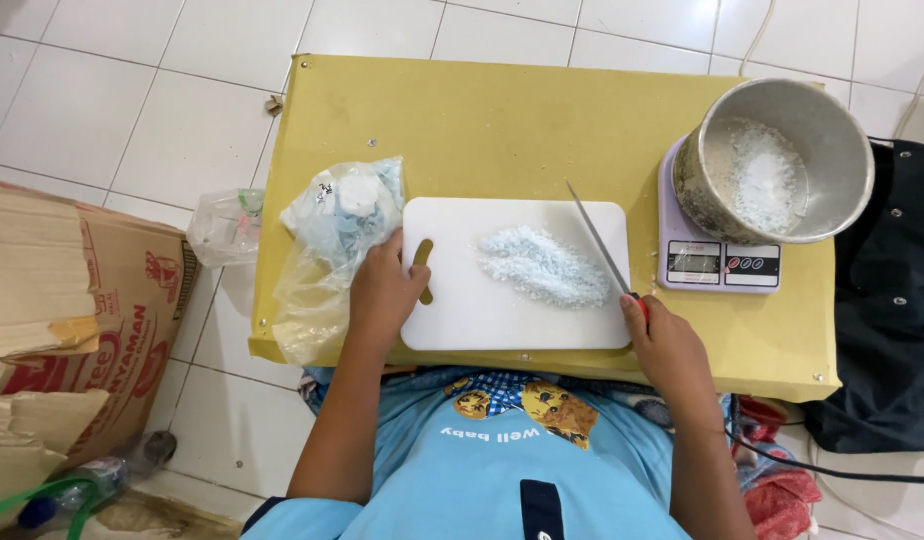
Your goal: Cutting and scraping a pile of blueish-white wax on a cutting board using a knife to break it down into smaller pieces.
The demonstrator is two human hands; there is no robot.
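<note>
At the right edge of the white cutting board (462, 315), right hand (668, 348) closed around the red handle of a knife (599, 240), thin blade angling up and away over the board's far right corner. Stiff, light, sharp along one edge, so best gripped only by that handle, well back from the steel. At the board's left edge, left hand (382, 290) lying flat with fingers loosely spread, thumb by the board's handle slot, fingertips touching a clear plastic bag (332, 235) of pale blue and white pieces. Bag soft, slippery, likely to slump. In the board's middle, a pile of chopped white bits (544, 266): loose, crumbly, easily scattered, better scooped than pinched. Right of the board, a metal pot (782, 165) holding more bits, seated on a kitchen scale (720, 265). Beneath all, a yellow worktop (502, 125).
</note>
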